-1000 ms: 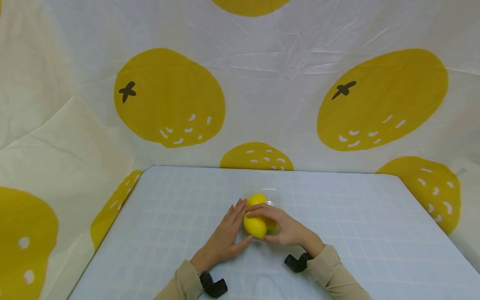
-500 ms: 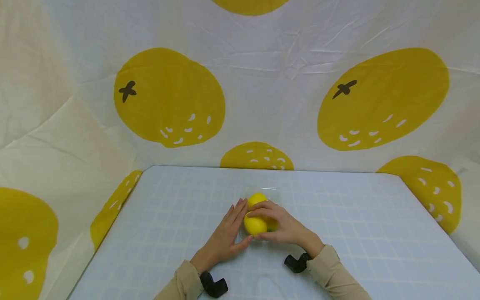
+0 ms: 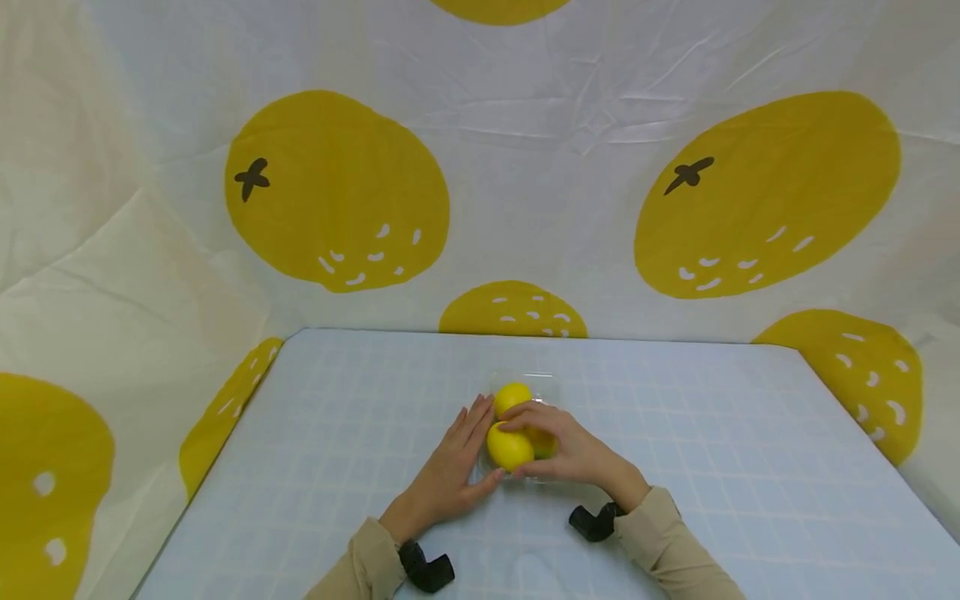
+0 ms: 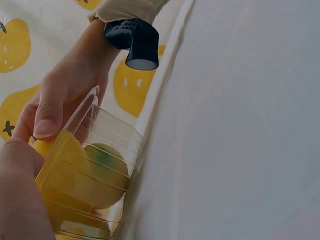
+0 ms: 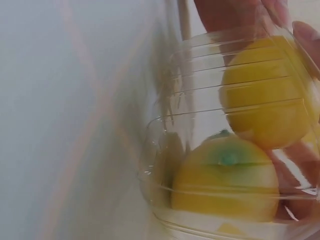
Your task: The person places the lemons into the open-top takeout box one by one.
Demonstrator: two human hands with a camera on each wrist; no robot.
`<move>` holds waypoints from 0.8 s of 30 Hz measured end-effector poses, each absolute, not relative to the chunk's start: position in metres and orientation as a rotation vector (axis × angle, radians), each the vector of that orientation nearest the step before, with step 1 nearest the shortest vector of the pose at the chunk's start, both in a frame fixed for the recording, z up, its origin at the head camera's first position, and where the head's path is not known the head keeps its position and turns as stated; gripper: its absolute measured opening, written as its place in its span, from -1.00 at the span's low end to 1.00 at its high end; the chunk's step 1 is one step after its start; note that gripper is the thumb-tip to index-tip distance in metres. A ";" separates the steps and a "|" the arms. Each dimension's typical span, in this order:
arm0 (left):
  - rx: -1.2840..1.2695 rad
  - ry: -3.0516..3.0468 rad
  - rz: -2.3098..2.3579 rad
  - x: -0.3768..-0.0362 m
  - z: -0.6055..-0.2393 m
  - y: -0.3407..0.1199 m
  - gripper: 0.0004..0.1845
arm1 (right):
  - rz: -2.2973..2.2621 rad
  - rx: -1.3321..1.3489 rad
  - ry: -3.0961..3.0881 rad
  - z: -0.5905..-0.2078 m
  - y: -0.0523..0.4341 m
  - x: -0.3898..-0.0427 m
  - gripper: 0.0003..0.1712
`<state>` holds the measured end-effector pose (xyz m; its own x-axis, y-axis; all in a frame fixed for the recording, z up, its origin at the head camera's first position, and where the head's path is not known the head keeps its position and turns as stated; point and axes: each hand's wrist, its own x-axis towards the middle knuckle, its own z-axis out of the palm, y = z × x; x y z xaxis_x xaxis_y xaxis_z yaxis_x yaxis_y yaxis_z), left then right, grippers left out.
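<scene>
A clear plastic container (image 3: 546,387) sits mid-table with yellow lemons in it. My right hand (image 3: 573,450) pinches the near lemon (image 3: 510,447) between thumb and fingers, at the container's near left. Behind it lies a far lemon (image 3: 512,398). Another lemon (image 3: 544,443) is partly covered by the right hand; in the right wrist view a lemon with a green end (image 5: 225,185) shows through the clear wall. My left hand (image 3: 448,468) rests along the container's left side, fingers straight and thumb spread towards the near lemon.
A pale blue checked cloth covers the table (image 3: 360,392). Behind and at the sides hangs a white curtain (image 3: 540,208) printed with yellow fruit. A black wrist camera (image 3: 427,569) sits at the left wrist, and another black camera (image 3: 594,523) at the right.
The right hand's fingers and thumb have shifted slightly around the near lemon. The left hand and the container look unmoved.
</scene>
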<state>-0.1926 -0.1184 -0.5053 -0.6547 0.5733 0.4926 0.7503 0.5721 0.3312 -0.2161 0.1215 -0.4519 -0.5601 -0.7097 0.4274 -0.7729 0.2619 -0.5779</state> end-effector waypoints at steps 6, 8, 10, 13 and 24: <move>-1.089 -2.462 -0.730 -0.192 -0.504 -0.119 -0.14 | 1.200 1.420 -2.372 -0.453 0.119 -0.217 -0.48; -1.093 -2.453 -0.723 -0.193 -0.504 -0.119 -0.15 | 1.197 1.414 -2.365 -0.453 0.118 -0.216 -0.52; -1.093 -2.449 -0.719 -0.193 -0.504 -0.119 -0.15 | 1.186 1.412 -2.346 -0.454 0.117 -0.216 -0.57; -1.093 -2.453 -0.713 -0.193 -0.504 -0.119 -0.14 | 1.173 1.403 -2.321 -0.455 0.116 -0.216 -0.63; -1.100 -2.439 -0.717 -0.192 -0.503 -0.119 -0.15 | 1.049 1.524 -2.255 -0.451 0.119 -0.219 -0.67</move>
<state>-0.1918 -0.1192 -0.5029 -0.6271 0.5818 0.5179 0.7695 0.5659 0.2960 -0.2187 0.1193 -0.4509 -0.4357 -0.7175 0.5435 -0.8779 0.2054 -0.4327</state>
